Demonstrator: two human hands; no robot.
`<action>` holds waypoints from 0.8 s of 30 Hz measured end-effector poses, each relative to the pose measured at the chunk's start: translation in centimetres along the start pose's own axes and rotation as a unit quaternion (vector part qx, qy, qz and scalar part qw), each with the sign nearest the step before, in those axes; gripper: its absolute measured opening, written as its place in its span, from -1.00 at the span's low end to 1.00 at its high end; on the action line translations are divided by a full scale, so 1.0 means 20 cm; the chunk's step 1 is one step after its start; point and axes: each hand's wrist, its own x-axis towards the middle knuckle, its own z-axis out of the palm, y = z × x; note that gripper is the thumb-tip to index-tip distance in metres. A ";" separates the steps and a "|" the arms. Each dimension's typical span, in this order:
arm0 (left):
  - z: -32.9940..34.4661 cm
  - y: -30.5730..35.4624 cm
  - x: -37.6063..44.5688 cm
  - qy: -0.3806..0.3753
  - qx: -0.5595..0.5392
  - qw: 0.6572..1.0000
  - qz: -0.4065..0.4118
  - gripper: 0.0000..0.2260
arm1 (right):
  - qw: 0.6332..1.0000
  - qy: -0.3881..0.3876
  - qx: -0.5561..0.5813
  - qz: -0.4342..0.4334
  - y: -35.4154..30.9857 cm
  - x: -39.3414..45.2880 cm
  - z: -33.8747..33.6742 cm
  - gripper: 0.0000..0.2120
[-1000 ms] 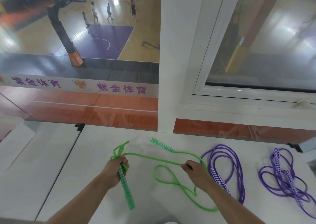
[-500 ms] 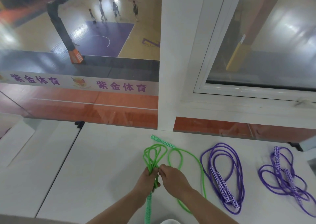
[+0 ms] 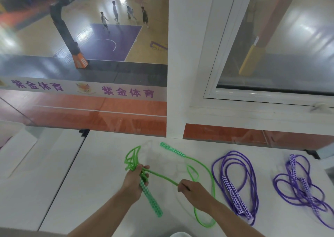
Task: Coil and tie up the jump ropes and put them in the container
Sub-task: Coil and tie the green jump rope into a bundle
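Just smooth green rope (image 3: 159, 176), looped.

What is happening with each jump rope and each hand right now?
green jump rope: partly coiled, rest loose on the table, not tied.
left hand: grips the green loops and one green handle.
right hand: pinches the green cord, pulled straight from the left hand.
near purple jump rope: coiled on the table, untouched.
far purple jump rope: loose tangle on the table, untouched.
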 end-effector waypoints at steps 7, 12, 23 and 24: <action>0.07 -0.04 -0.06 -0.059 -0.059 0.995 -0.054 -0.86 | 0.998 0.043 -0.039 -0.015 -0.05 0.02 0.10 -0.72; 0.08 -0.04 -0.07 -0.112 -0.077 0.989 -0.057 -0.92 | 0.985 0.045 -0.166 -0.018 -0.03 0.02 0.10 -0.63; 0.09 -0.02 -0.07 -0.058 0.029 0.997 -0.039 -0.85 | 0.997 -0.018 -0.063 -0.028 -0.04 -0.01 0.12 -0.63; 0.08 -0.01 -0.05 -0.037 0.065 0.997 -0.023 -0.86 | 0.999 -0.016 -0.043 -0.021 -0.03 -0.01 0.10 -0.66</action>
